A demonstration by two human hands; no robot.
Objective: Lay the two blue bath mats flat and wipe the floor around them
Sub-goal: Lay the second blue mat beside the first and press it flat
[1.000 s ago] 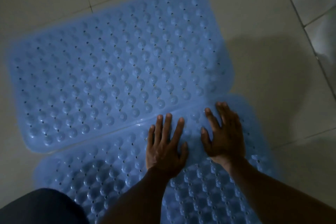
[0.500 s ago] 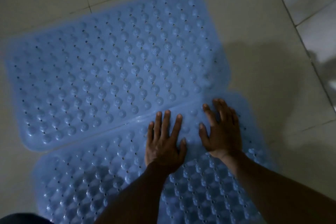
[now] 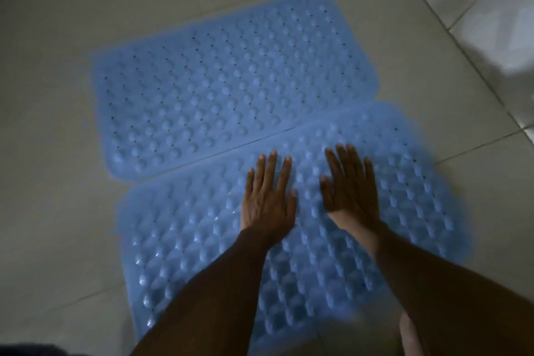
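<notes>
Two blue knobbly bath mats lie side by side on the pale tiled floor. The far mat [image 3: 225, 89] lies flat, its long near edge touching the near mat [image 3: 185, 234]. My left hand [image 3: 268, 196] rests palm down on the near mat close to that seam, fingers spread and holding nothing. My right hand [image 3: 351, 185] presses flat on the same mat just to the right, fingers apart. My forearms hide part of the near mat's lower half.
Pale floor tiles [image 3: 52, 153] surround the mats on the left and far side. A tiled wall or step [image 3: 491, 9] rises at the right. A dark patch of clothing [image 3: 31, 350] shows at the bottom left corner.
The view has pulled back and shifted, so both mats appear smaller and more to the right. Both hands stay flat on the near mat, slightly further apart.
</notes>
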